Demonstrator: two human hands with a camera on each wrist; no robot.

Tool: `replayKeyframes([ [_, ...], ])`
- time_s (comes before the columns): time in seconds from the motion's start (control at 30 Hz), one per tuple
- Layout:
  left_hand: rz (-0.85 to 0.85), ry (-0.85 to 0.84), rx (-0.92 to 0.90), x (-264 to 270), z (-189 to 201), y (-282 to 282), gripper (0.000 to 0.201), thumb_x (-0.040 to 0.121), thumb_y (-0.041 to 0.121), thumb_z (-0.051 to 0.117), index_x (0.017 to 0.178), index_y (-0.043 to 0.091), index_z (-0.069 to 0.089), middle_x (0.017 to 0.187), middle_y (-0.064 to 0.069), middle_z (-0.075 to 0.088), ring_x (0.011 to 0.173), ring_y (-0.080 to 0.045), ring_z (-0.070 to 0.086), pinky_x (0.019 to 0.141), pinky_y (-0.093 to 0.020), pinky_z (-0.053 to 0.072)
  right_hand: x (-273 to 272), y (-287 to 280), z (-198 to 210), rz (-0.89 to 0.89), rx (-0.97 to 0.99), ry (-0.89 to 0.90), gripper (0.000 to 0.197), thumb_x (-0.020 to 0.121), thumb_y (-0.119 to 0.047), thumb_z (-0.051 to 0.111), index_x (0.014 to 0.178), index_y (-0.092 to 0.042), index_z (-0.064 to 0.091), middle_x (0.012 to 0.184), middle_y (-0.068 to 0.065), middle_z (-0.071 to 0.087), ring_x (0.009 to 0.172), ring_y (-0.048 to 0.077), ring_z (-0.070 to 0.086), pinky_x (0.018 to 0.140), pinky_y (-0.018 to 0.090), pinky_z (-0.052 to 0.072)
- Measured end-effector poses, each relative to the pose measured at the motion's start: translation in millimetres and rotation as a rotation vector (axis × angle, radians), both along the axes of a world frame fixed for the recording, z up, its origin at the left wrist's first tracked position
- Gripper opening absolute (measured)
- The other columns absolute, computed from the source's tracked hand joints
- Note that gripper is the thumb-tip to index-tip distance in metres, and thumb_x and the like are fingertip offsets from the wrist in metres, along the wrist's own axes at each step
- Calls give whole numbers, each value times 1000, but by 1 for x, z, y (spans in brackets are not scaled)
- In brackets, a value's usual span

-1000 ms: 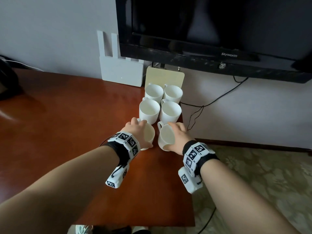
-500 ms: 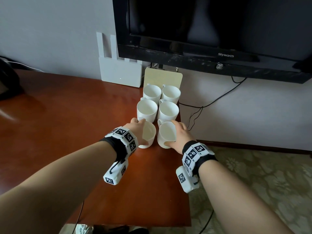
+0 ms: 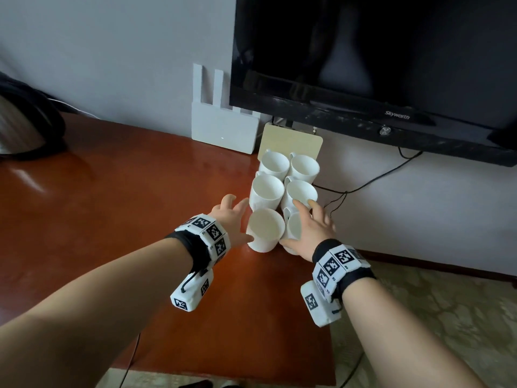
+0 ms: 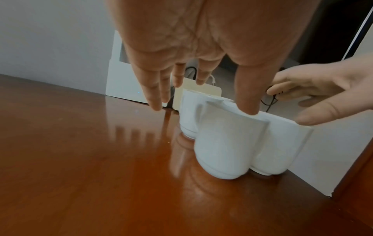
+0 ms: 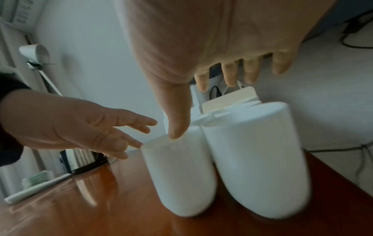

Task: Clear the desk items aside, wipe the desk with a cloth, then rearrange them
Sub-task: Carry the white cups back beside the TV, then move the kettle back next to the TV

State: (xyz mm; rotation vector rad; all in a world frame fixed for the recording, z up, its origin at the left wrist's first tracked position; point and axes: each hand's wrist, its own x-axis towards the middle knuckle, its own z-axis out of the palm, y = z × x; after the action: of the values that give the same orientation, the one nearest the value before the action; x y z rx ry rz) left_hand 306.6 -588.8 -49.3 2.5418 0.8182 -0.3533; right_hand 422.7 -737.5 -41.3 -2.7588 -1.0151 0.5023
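Both hands, left (image 3: 232,219) and right (image 3: 313,231), fingers spread and grasping nothing, flank two front mugs (image 3: 265,229) in a six-mug block; clearing looks finished, wiping likely next.

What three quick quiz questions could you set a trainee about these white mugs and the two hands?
1. How many white mugs stand on the desk?
2. True or false: the left hand grips a mug by its handle.
3. What leans on the wall behind the mugs: A a beige board, B a book, C a plate?

Key: 1. Six, in two columns of three. 2. False; its fingers are spread open, as are the right hand's. 3. A.
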Motion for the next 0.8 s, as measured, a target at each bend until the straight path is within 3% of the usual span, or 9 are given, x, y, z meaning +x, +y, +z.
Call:
replayKeyframes([
  [0.13, 34, -16, 11, -42, 19, 32, 89, 85, 46, 60, 150, 31, 0, 156, 2, -3, 142, -24, 18, 109, -44, 37, -34, 43, 26, 70, 50, -55, 90, 79, -47, 65, 147, -36, 7, 155, 3, -3, 144, 31, 0, 117, 43, 11],
  [0.3, 149, -59, 60, -122, 42, 92, 89, 85, 46, 60, 150, 33, 0, 155, 4, -3, 142, -22, 18, 109, -44, 37, -101, 117, 51, 197, 124, -75, 87, 83, -46, 62, 148, -36, 4, 157, -1, -9, 146, 27, -5, 119, 46, 12],
  [0.57, 373, -88, 137, -281, 64, 199, 87, 85, 44, 62, 150, 29, 7, 154, -6, 9, 138, -27, 27, 112, -40, 32, -207, 219, 66, 303, 173, -33, 82, 85, -44, 60, 148, -36, 8, 157, 2, -1, 144, 29, 8, 117, 44, 17],
  [0.8, 434, -110, 168, -342, 76, 254, 88, 84, 42, 64, 151, 26, 8, 153, -8, 14, 138, -27, 28, 110, -35, 29, -260, 293, 75, 366, 213, -53, 82, 84, -44, 61, 148, -32, 11, 156, 4, 6, 144, 26, 11, 116, 40, 19],
])
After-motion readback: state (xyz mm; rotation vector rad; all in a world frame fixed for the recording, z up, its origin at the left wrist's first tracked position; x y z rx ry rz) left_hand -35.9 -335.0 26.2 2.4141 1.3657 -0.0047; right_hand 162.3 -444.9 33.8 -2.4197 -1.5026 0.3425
